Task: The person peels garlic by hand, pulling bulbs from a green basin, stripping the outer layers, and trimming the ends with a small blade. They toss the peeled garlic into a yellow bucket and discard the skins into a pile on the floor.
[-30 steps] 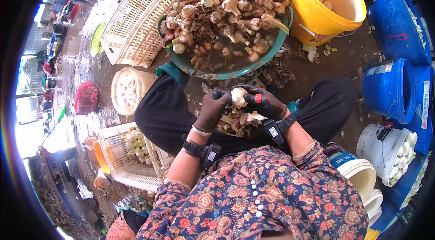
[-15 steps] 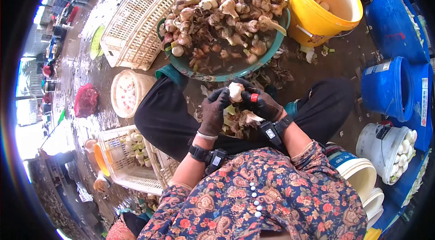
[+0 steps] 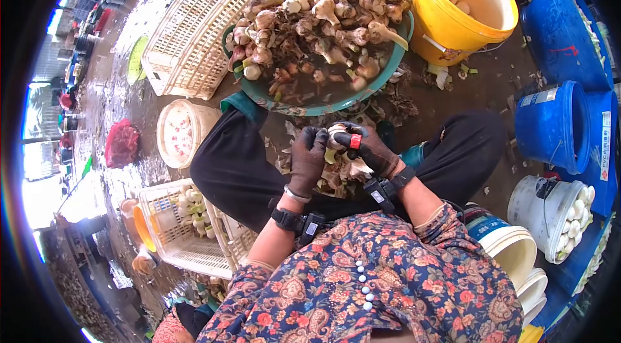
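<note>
A pale garlic bulb (image 3: 335,138) is held between both gloved hands above my lap. My left hand (image 3: 305,160) closes its fingers on the bulb's left side. Curled over the top and right side is my right hand (image 3: 375,152), with a red band (image 3: 355,142) round one finger. The fingers hide much of the bulb. Below the hands lies a heap of loose husks and stalk scraps (image 3: 337,178). Just beyond them stands a green tub (image 3: 310,110) piled with unpeeled garlic bulbs (image 3: 323,19) and some dark water.
A yellow bucket (image 3: 428,22) is at the upper right, blue bucket (image 3: 550,126) and white bucket (image 3: 533,213) of peeled bulbs at the right. White crates (image 3: 187,35) and a pale round basket (image 3: 202,124) stand left. Another crate (image 3: 187,255) holds trimmed garlic.
The bulb has shifted slightly down between the hands and is more covered by my right fingers. My right hand has turned and moved a little left.
</note>
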The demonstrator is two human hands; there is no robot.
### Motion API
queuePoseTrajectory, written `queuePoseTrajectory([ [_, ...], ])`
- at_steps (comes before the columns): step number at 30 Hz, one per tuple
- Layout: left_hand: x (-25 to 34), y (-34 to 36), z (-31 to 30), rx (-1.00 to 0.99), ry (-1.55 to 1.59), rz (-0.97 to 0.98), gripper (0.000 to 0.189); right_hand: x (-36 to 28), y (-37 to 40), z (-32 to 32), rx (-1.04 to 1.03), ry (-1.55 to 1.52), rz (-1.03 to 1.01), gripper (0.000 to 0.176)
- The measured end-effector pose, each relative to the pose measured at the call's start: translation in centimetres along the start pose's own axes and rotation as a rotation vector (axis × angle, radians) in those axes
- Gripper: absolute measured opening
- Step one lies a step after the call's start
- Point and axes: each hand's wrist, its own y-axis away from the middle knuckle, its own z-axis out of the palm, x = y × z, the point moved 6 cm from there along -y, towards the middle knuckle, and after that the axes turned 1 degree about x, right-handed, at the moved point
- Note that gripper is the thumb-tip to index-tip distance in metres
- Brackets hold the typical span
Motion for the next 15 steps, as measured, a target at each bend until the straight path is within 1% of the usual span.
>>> queuePoseTrajectory([
  [1,0.9,0.1,0.1,-0.001,-0.001,0.0,0.015,-0.3,0.1,0.0,0.001,-0.001,-0.001,0.043],
  [3,3.4,0.4,0.5,-0.024,0.244,0.02,0.014,-0.8,0.5,0.0,-0.007,0.007,0.014,0.041],
  [4,3.3,0.4,0.3,-0.023,0.244,0.017,0.014,-0.5,0.6,-0.2,-0.008,0.006,0.016,0.041],
  [6,3.0,0.3,0.0,-0.141,0.192,-0.038,0.012,0.3,0.4,-0.2,-0.061,0.041,0.03,0.041],
  [7,2.8,0.3,-0.3,-0.141,0.191,-0.039,0.012,0.3,0.4,-0.1,-0.061,0.04,0.031,0.041],
  [9,1.8,0.1,-0.4,-0.178,0.063,-0.038,0.012,0.4,0.3,0.1,-0.096,0.048,0.041,0.039],
  [10,1.5,0.1,-0.3,-0.177,0.063,-0.039,0.012,0.8,0.1,0.1,-0.097,0.048,0.042,0.039],
  [12,2.0,0.3,-0.3,-0.025,-0.263,0.144,0.013,1.5,-0.5,0.0,-0.108,0.07,-0.04,0.041],
  [13,1.8,0.4,0.2,-0.025,-0.262,0.144,0.013,1.5,-0.5,0.0,-0.108,0.071,-0.04,0.041],
  [15,1.4,0.3,-0.2,0.162,-0.253,0.135,0.015,1.2,-0.4,0.4,-0.174,0.053,-0.074,0.043],
])
